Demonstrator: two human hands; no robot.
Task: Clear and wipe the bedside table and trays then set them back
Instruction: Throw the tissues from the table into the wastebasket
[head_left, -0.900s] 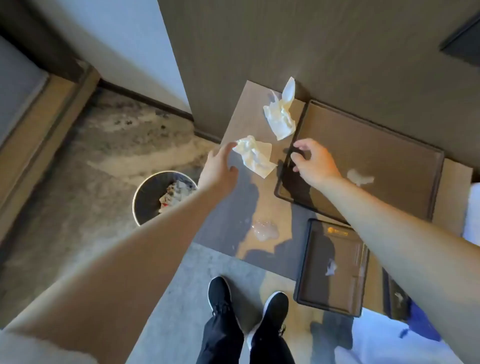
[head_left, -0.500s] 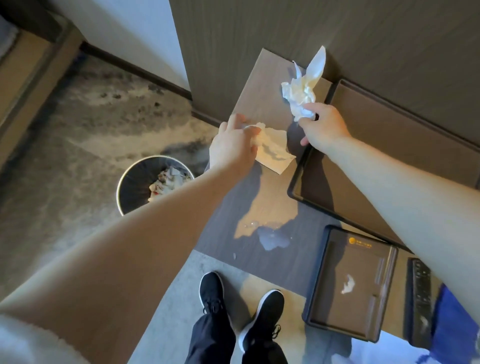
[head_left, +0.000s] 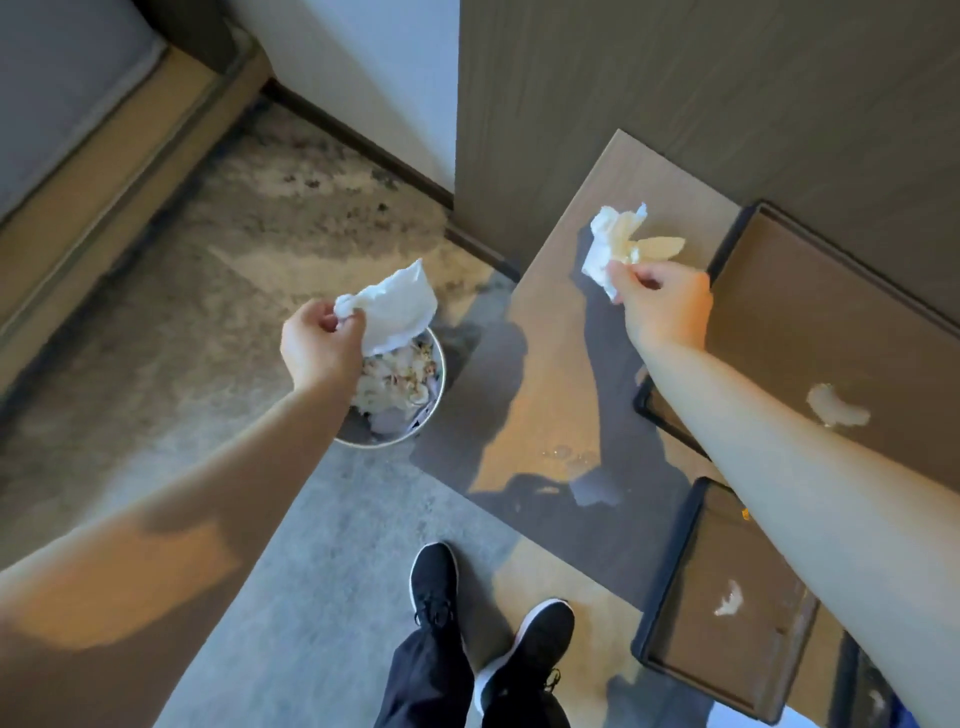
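My left hand (head_left: 319, 345) pinches a crumpled white tissue (head_left: 397, 309) and holds it in the air above the round waste bin (head_left: 434, 410) on the floor. My right hand (head_left: 667, 306) grips a second crumpled tissue (head_left: 621, 244) over the far left part of the bedside table (head_left: 550, 374). A large dark-rimmed tray (head_left: 810, 312) lies at the table's back right with a white smear on it. A smaller dark tray (head_left: 701, 649) sits at the front right, also smeared. A wet patch (head_left: 571, 457) shows on the table top.
The bin holds several crumpled tissues. A brown wall panel (head_left: 675, 104) rises behind the table. My two black shoes (head_left: 434, 582) stand on the grey carpet just in front of the table. A bed edge (head_left: 104, 135) runs along the far left.
My left hand lifted its tissue off the table and carried it left to above the bin. My right hand still holds the other tissue over the table.
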